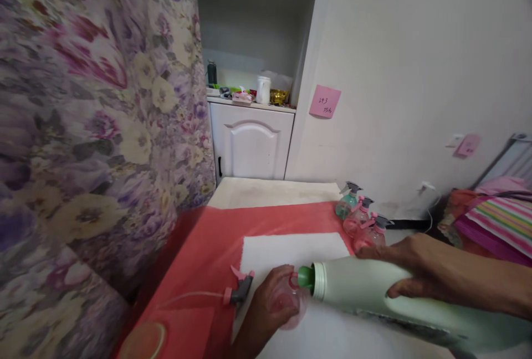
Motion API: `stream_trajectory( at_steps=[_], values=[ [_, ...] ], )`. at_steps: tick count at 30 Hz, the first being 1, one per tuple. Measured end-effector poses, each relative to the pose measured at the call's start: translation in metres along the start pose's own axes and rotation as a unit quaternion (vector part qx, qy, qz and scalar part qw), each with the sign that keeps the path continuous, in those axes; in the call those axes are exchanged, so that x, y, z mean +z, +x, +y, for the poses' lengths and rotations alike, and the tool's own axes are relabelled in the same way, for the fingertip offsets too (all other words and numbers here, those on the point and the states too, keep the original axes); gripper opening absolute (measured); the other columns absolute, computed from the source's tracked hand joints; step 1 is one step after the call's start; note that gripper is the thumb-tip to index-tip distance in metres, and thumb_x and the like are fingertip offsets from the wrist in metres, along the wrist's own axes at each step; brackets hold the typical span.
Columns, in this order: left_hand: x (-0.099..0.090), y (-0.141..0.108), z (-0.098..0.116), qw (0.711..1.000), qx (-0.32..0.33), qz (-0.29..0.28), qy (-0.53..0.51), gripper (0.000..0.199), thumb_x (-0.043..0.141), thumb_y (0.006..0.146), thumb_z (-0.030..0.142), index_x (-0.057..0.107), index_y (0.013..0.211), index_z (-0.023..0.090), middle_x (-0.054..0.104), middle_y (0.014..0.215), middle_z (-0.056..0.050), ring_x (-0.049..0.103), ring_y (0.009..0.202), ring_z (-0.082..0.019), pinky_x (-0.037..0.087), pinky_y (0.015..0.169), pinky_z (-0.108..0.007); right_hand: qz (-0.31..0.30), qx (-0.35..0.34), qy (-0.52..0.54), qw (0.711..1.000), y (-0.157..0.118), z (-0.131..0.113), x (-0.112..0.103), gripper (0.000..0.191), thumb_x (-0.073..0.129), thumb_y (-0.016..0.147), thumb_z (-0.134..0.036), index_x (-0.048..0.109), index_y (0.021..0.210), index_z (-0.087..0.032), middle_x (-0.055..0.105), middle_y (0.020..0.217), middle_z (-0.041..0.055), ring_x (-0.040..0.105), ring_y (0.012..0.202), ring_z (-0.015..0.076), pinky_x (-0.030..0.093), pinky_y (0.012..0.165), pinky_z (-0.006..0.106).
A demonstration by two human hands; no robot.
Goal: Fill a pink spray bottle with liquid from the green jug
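Pale walls, a floral curtain and a white cabinet surrounded a desk spread with a red cloth and, over that, a white cloth. Near the desk's front, the person's two hands were apart from each other, each clamped on its own object. The left hand wrapped fingers and thumb around a small, topless pink bottle; the right hand gripped a large pale green bottle from above, thumb along its side. That big bottle lay almost level above the white cloth, its green spout at the small bottle's mouth. It looked smooth, fairly stiff and possibly slippery, and would likely be heavy if full, so its broad middle seemed the safest hold. The pink bottle seemed light and thin-walled, best held round its body without squeezing. It was rounded and see-through; the green one was long and opaque, with a ridged, threaded neck. Whether liquid flowed could not be told. A pink-and-gray spray head with a clear tube lay to the left, and three capped spray bottles lined the desk's far right edge.
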State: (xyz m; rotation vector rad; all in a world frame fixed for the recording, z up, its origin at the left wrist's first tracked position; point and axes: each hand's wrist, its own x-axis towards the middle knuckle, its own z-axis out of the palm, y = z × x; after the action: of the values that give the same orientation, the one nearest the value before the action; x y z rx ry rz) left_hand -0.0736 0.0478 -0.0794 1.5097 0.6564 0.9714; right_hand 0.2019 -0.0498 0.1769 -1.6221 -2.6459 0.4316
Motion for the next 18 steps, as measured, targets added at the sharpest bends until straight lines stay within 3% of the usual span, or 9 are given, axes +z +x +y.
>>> stream_trajectory(
  at_steps=[7,18],
  values=[
    [-0.0013,-0.0011,-0.0002,1.0,-0.004,-0.002,0.002,0.067,0.081,0.059,0.021,0.06,0.122,0.029,0.06,0.131,-0.004,0.049,0.129,-0.028,0.035,0.115,-0.042,-0.035,0.016,-0.001,0.999,0.0035,-0.0003,-0.0021,0.048,0.051,0.091,-0.052,0.053,0.133,-0.028,0.073,0.083,0.0046,0.068,0.069,0.0211,0.051,0.063,0.028],
    [-0.0017,-0.0056,-0.0033,0.997,-0.028,0.007,0.066,0.074,0.073,0.059,0.01,0.054,0.128,0.029,0.054,0.141,-0.003,0.043,0.135,-0.026,0.027,0.119,-0.044,0.009,-0.042,0.003,0.999,0.0049,0.0042,-0.0025,0.048,0.056,0.089,-0.049,0.057,0.13,-0.024,0.073,0.075,0.0035,0.065,0.058,0.0172,0.045,0.053,0.024]
  ],
)
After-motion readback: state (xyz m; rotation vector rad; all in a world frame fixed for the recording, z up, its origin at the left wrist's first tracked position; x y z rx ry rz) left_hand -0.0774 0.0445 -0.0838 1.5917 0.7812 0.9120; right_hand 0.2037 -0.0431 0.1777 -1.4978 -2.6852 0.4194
